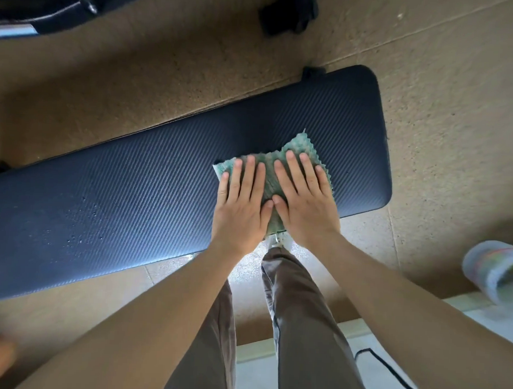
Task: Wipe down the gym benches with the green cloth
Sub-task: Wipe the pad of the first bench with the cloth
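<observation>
Both hands, left hand (239, 206) and right hand (304, 203), press flat, fingers spread, on the green cloth (269, 177) atop the bench (150, 183).

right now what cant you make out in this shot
Head view only:
- Middle of the green cloth: covered by left hand and right hand.
- Left end of the bench: cut off by the frame edge.
- Pale roll at right: blurred, unidentifiable.
- Black gear at top: cropped.
</observation>
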